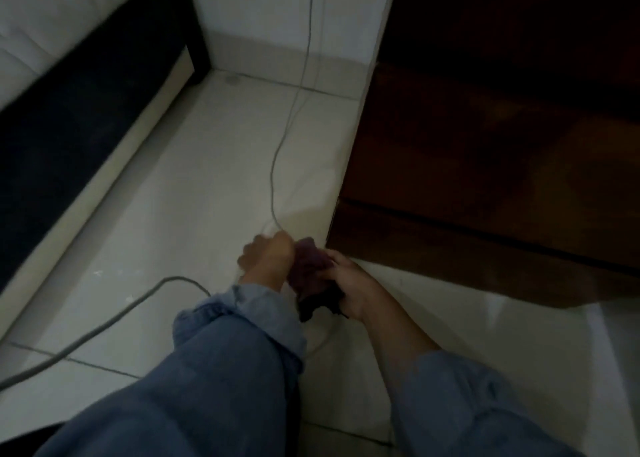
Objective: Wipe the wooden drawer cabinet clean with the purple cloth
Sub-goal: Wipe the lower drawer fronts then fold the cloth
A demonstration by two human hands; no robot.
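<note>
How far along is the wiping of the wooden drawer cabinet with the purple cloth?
Early, or between passes. Done: nothing provable; the dim, blurred view shows no wiped patches on the wooden drawer cabinet. In hand: the left hand and right hand both grip the bunched purple cloth near its lower corner, apparently off the wood. Left: wiping its faces.

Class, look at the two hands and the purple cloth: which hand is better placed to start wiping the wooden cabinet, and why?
The right hand, probably. It grips the purple cloth and sits nearer the cabinet. The left hand lies farther out, by the cable.
</note>
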